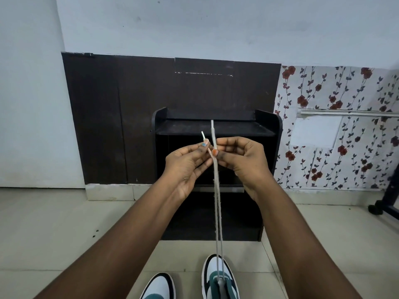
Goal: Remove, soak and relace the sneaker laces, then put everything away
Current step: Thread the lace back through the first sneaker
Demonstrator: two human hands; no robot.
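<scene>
Two sneakers [220, 279] (white, green and black) are seen on the tiled floor [54, 234]. Both ends of the right sneaker's lace [217, 201] are pinched level, one by the left hand [187, 165], one by the right hand [241, 160].

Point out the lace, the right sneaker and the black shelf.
Lace [216, 203], head view: the paired strands below the hands.
Right sneaker [228, 275], head view: its green side panel.
Black shelf [185, 127], head view: its top board.

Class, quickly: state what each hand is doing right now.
Left hand: pinches one lace end.
Right hand: pinches the other lace end.
</scene>
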